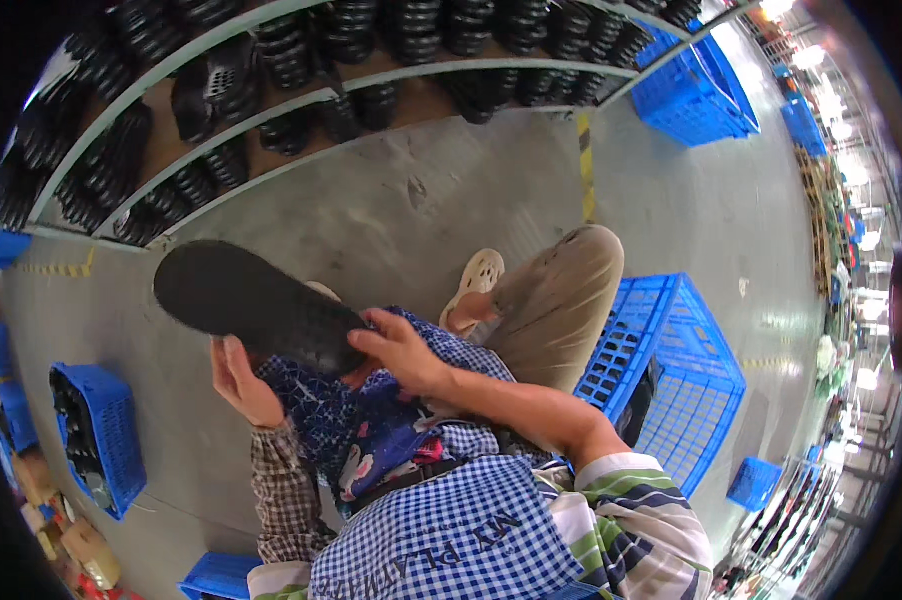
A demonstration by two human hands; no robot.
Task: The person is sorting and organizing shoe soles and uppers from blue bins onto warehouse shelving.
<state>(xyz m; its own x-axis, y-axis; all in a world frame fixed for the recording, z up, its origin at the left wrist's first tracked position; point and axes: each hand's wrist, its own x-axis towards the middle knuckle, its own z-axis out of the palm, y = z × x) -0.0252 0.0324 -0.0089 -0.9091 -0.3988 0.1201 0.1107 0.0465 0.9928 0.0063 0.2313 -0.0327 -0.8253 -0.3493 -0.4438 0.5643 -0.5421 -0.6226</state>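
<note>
Shelves and blue baskets surround hands, right clamping black sole, left grip unclear

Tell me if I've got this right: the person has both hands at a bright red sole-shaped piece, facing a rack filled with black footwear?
Not quite: the sole-shaped piece is black, not bright red, as the head view shows. The left hand and right hand are both at it, facing a rack filled with black footwear.
</note>
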